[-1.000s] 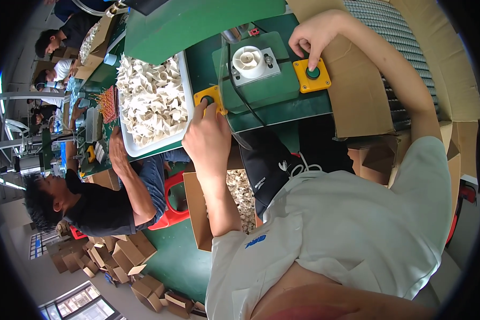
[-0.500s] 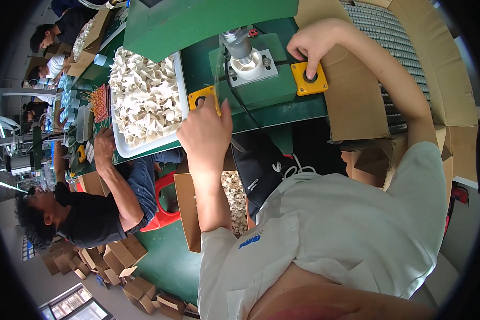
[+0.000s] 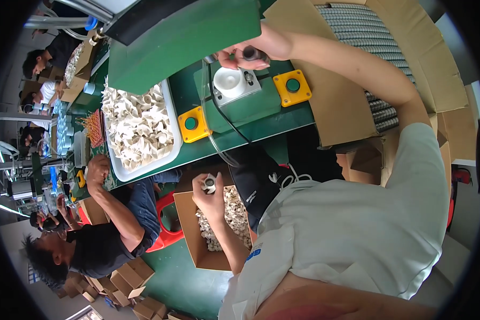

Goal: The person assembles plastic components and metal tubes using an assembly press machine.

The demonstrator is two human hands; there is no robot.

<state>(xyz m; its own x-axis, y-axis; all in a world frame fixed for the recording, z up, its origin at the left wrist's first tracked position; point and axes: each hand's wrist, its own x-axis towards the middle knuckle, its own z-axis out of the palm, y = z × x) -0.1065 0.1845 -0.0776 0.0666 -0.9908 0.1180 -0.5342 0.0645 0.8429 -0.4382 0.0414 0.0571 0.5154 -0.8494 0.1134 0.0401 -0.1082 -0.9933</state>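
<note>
Over the open cardboard box (image 3: 189, 229) at my lap is my left hand (image 3: 210, 200), closed around a small grey and white cylindrical part (image 3: 209, 184). My right hand (image 3: 264, 48) is closed on a dark grey cylinder (image 3: 250, 53), end facing up, beside the press and partly under its green cover (image 3: 186, 45). Just below that hand sits a white round cup-shaped fixture (image 3: 229, 81) on a metal plate. Two yellow button boxes, the left one (image 3: 198, 132) and the right one (image 3: 300, 96), flank the fixture with their green buttons uncovered.
A white tray (image 3: 177, 125) of curled off-white pieces lies left of the press. On the right, a large carton (image 3: 333, 101) holds rows of grey ribbed cylinders (image 3: 365, 32). A black cable (image 3: 234, 125) crosses the bench front. A co-worker (image 3: 101, 245) sits at left.
Both hands have left the yellow button boxes. My left hand moved down over the box at my lap, now holding a small part; my right moved up-left to the fixture, holding a dark cylinder.
</note>
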